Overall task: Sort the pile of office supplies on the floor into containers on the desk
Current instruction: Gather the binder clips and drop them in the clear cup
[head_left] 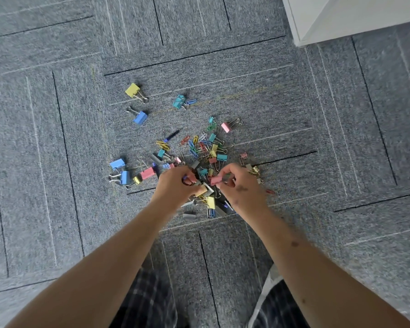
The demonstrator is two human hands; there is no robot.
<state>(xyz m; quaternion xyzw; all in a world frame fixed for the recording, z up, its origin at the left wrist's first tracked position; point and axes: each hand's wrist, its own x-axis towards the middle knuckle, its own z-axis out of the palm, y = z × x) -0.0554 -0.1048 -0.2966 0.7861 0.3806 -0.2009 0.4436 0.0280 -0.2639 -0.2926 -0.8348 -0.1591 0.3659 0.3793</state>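
Both arms reach down to the grey carpet [57, 143], the hands close together but not touching, at the near side of the pile of office supplies [206, 152]. The right hand [243, 188] pinches a pink binder clip [215, 180] between thumb and fingertips, its long axis lying roughly left to right, the body toward the left hand. The left hand [174, 187] has its fingers curled around a reddish clip [190, 178], though blur hides the detail. The dense part of the pile runs away from the person, leaning slightly right. Strays lie to the left: a yellow binder clip [132, 90] with its wire handles pointing down-right, a blue binder clip [140, 117] with its handles up-left, and a dark blue stick [171, 136] angled up-right. A white furniture corner [336, 17] stands at far right.
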